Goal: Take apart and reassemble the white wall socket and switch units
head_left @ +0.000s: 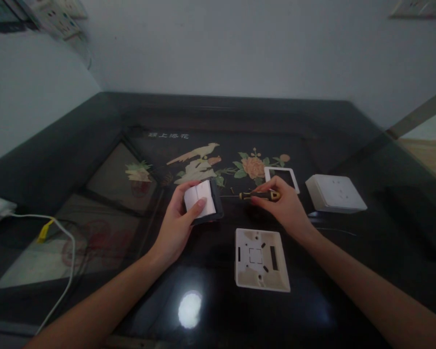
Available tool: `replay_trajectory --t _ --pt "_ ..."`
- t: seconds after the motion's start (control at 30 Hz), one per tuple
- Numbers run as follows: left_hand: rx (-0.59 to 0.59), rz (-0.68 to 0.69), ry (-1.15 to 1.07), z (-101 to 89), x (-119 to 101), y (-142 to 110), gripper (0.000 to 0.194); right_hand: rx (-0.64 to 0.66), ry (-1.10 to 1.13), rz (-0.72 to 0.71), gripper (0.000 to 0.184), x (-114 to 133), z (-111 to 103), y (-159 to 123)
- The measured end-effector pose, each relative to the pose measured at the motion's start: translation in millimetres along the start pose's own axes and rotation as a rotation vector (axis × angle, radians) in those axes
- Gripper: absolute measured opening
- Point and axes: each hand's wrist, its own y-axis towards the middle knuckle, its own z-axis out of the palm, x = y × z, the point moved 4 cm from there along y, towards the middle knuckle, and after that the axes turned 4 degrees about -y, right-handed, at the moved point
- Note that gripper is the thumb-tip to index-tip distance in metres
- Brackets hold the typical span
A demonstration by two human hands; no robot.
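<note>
My left hand [178, 220] is closed round a wall switch module [202, 199] with white rockers in a dark frame, thumb pressed on its face. My right hand [283, 206] pinches a small screwdriver [258, 195] with a black and yellow handle, its thin shaft pointing left toward the switch. A white back box [260, 259] lies open side up on the dark glass table [349, 271], just in front of both hands.
A white cover frame [282, 178] and a white socket box [334, 193] lie to the right behind my right hand. A white cable with a yellow tag [47, 230] runs along the left. The table shows a bird and flower inlay [203, 162]. Walls close in behind and left.
</note>
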Motion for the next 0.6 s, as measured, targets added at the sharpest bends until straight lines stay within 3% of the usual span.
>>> replay_trajectory --t 0.2,0.33,0.47,0.53,0.6 --pt "0.025 -0.005 0.084 0.4 1 -3 0.044 0.172 -0.204 -0.127 0.013 5 14 -6" --pt "0.073 0.012 0.192 -0.1 4 -4 0.044 0.201 -0.340 -0.227 0.015 11 12 -4" --pt "0.133 0.021 0.309 2.3 4 -8 0.043 0.157 -0.379 -0.338 0.015 37 6 -10" --pt "0.172 0.028 0.330 5.7 2 -12 0.042 0.147 -0.387 -0.487 0.025 58 8 -21" --pt "0.210 0.034 0.323 9.7 0 -16 0.042 0.241 -0.439 -0.651 0.046 75 17 -35"
